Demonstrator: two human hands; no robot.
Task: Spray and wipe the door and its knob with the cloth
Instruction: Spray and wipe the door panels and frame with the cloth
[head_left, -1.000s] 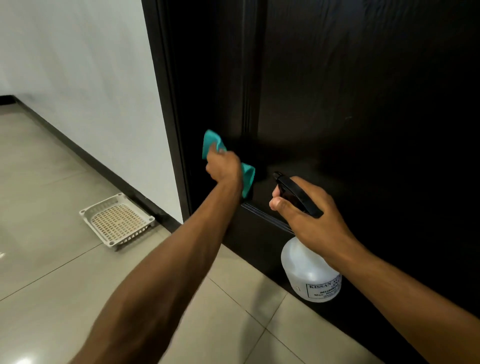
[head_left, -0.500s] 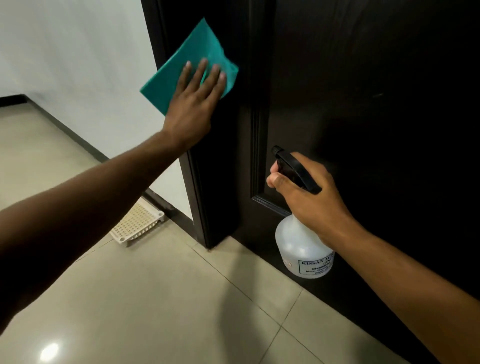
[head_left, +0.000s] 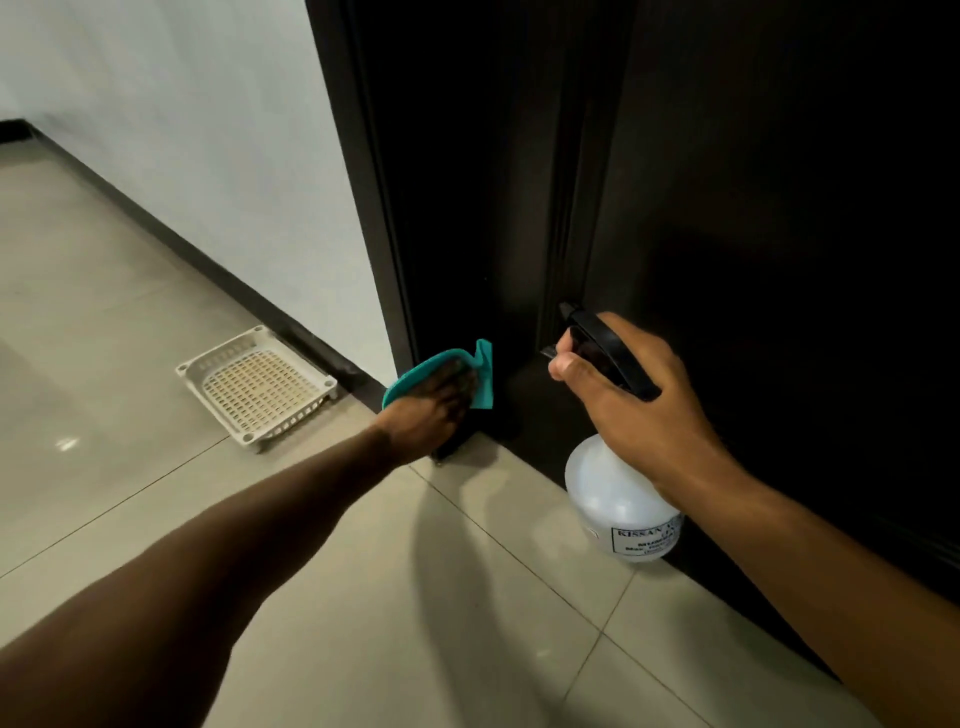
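- One head-worn, wide-angle view, looking forward and steeply down from above both forearms.
- It faces the dark door (head_left: 727, 208) at close range, its bottom edge meeting the tiled floor (head_left: 130, 364).
- White wall (head_left: 182, 104) at left.

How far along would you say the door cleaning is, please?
Done: cannot tell; the dark door shows no visible wetness. In hand: the left hand presses the teal cloth low on the door edge; the right hand grips the spray bottle. Left: the knob, out of view.
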